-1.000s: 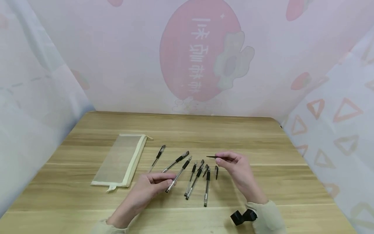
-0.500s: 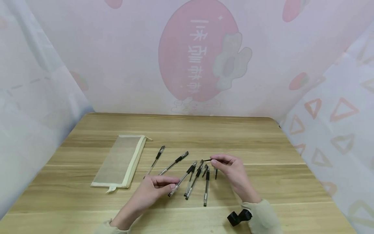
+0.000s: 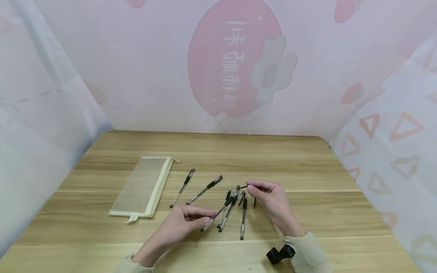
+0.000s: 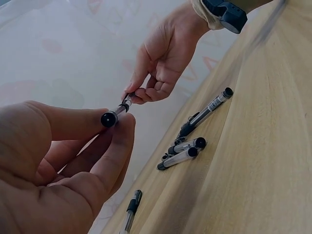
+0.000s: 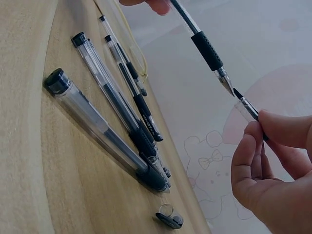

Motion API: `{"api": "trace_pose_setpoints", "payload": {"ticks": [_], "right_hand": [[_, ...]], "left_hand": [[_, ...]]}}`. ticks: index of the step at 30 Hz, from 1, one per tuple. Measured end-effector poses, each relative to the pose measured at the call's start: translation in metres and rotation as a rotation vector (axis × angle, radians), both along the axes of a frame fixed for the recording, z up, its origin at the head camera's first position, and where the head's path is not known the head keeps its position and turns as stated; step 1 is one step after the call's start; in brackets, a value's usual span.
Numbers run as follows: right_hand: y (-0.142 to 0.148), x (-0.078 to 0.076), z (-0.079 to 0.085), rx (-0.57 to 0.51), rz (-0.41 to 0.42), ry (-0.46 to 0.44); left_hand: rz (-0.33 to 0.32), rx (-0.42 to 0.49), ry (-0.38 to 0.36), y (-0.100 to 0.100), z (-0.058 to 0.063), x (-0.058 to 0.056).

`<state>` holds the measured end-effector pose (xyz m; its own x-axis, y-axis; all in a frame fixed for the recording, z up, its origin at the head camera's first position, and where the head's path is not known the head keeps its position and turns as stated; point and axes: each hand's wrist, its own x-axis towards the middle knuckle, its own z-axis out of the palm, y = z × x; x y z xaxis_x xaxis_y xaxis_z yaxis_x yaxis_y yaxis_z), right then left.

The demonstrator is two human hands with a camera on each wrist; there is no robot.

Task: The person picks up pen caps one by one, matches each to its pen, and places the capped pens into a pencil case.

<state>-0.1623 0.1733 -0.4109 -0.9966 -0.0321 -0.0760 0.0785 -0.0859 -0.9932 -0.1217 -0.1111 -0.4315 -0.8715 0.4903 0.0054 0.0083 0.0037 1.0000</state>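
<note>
My left hand [image 3: 184,223] pinches the rear end of an uncapped gel pen [image 5: 207,51] with a clear barrel and black grip. Between the thumb and fingers of my right hand [image 3: 273,197] is a black pen cap [image 5: 249,108] with a clear part. In the right wrist view the pen's metal tip is right at the cap's end. Below the hands, an uncapped pen [image 3: 244,216] lies on the wooden table with more pens beside it. A loose black cap [image 5: 170,219] lies near their tips.
A pale mesh zip pouch [image 3: 140,185] lies flat at the left. Between it and the hands rest two capped pens, one nearer the pouch [image 3: 182,187] and another [image 3: 205,189] to its right. A printed curtain [image 3: 153,76] stands behind the table.
My left hand has swung the pen right and lower, so its tip now meets the cap. My right hand has moved a little left and down, still pinching the cap.
</note>
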Motion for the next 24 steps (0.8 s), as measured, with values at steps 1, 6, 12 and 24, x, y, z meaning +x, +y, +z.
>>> {"api": "trace_pose_setpoints", "payload": {"ticks": [1,6,12,24], "right_hand": [[-0.0001,0.0003,0.0003,0.011,-0.001,0.001],[-0.0006,0.0024,0.0014,0.054,-0.010,-0.003],[-0.0030,0.0050,0.0018,0.101,0.028,-0.021],[-0.0028,0.0036,-0.0015,0.042,0.177,-0.036]], "left_hand": [[0.001,0.001,0.000,-0.0001,0.0001,0.0005],[-0.003,-0.010,-0.015,0.0006,0.0018,0.0031],[-0.014,-0.011,-0.014,0.0024,0.0019,0.0030],[-0.024,-0.003,0.031,0.0028,-0.0030,-0.0006]]}}
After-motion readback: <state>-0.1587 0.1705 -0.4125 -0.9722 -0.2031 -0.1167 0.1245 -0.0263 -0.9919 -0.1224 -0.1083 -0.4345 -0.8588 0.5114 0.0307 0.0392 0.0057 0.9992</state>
